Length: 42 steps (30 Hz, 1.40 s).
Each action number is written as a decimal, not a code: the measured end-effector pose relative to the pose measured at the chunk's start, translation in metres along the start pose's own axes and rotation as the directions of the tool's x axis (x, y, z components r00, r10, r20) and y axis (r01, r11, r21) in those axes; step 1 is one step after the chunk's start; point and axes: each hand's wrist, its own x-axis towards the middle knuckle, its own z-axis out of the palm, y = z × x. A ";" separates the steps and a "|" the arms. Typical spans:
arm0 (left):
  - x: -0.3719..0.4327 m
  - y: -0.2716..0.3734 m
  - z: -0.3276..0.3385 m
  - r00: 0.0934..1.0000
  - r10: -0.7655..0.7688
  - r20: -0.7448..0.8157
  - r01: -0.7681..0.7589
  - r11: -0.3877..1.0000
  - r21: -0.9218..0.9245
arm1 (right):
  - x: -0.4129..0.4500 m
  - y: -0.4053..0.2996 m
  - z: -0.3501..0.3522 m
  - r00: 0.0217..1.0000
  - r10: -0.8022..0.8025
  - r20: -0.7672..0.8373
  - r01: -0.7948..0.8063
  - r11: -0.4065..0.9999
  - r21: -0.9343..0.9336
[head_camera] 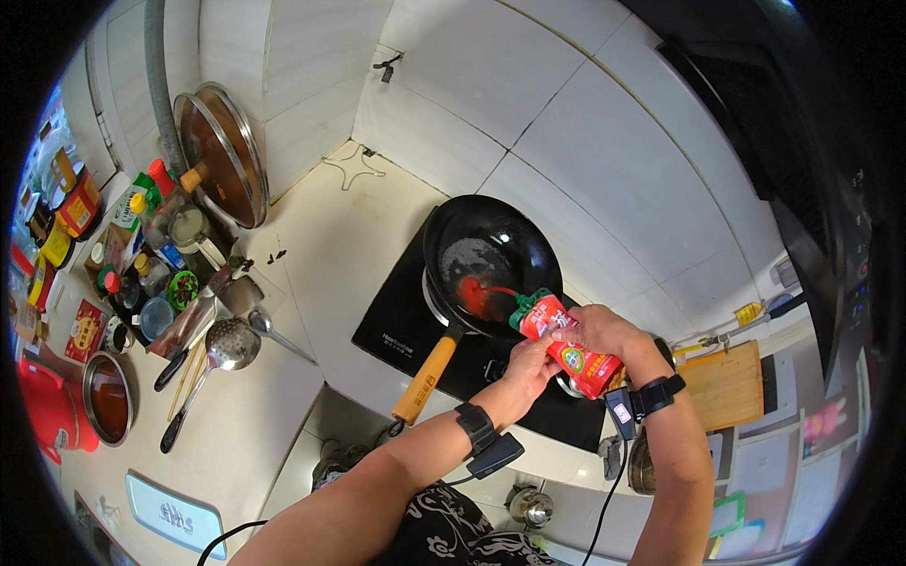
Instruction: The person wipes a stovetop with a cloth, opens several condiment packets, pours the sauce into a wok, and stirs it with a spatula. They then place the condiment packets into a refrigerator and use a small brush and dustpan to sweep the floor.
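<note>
Both hands grip a red squeeze pouch (548, 318) with a green top. My left hand (529, 368) holds it from the near side, and my right hand (605, 329) closes round its right side and upper edge. The pouch tilts over the right rim of a black wok (531, 244). A thin stream of red sauce (476, 297) runs from its spout into a small pool on the wok's bottom. Below my left hand, the wok's wooden handle (426, 378) points toward me. Under the wok lies a black glass cooktop (396, 332).
Left on the counter lie a skimmer (232, 344), a ladle spoon (272, 329), a cleaver (187, 325) and chopsticks. Several bottles, a steel bowl of brown liquid (108, 403) and glass lids (219, 156) stand farther left. A wooden board (722, 385) is at right. Cables hang from both wrists.
</note>
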 end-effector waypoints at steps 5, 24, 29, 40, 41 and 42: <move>0.001 0.000 0.001 1.000 -0.002 -0.002 0.002 1.000 0.007 | -0.001 0.000 0.000 1.000 0.016 0.007 -0.016 1.000 0.008; -0.001 -0.008 -0.004 0.999 -0.028 -0.023 0.028 0.999 0.019 | -0.019 -0.008 0.002 1.000 -0.011 -0.030 0.012 0.999 0.037; -0.002 -0.011 -0.003 0.999 -0.021 -0.044 0.021 1.000 0.005 | -0.019 -0.004 0.008 0.998 -0.025 -0.055 0.026 0.999 0.023; -0.007 -0.006 -0.001 0.998 -0.055 0.009 0.055 0.998 -0.012 | -0.034 -0.011 0.010 0.995 0.018 -0.102 -0.004 0.991 0.136; -0.008 -0.002 0.000 0.998 -0.054 0.010 0.054 0.998 -0.010 | -0.035 -0.009 0.014 0.994 0.017 -0.103 -0.002 0.991 0.136; -0.009 0.002 0.002 0.997 -0.069 0.016 0.069 0.997 -0.025 | -0.036 -0.004 0.022 0.985 0.024 -0.170 0.002 0.989 0.147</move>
